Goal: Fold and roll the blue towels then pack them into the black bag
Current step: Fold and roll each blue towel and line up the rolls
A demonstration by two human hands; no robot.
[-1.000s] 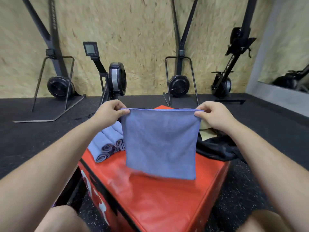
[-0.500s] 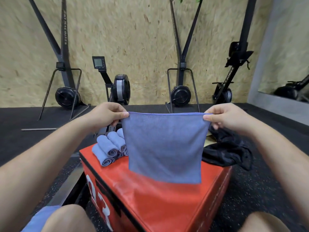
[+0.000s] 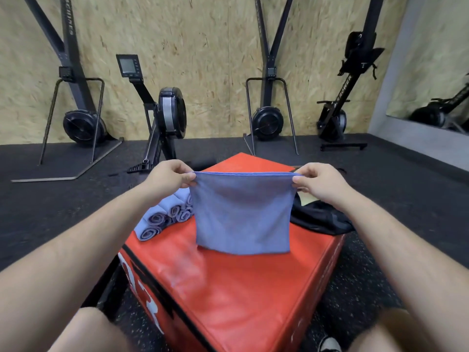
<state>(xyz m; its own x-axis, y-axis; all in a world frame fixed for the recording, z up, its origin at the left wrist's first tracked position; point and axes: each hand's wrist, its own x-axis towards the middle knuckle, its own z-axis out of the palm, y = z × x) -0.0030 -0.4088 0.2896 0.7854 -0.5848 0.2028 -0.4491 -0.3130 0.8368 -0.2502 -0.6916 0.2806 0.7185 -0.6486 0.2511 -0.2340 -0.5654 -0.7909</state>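
Note:
A blue towel hangs stretched between my hands above the red padded box. My left hand pinches its top left corner and my right hand pinches its top right corner. The towel's lower edge reaches down to the box top. Several rolled blue towels lie side by side on the box's left part, behind my left forearm. The black bag lies crumpled at the box's right edge, partly hidden by the towel and my right hand.
The box stands on dark rubber floor. Upright rowing machines line the chipboard wall behind it. My knees show at the bottom of the view, and a shoe at bottom right.
The towel has come down from mid-air until its lower edge meets the box top. Both hands kept their hold on the top corners while the view shifted slightly.

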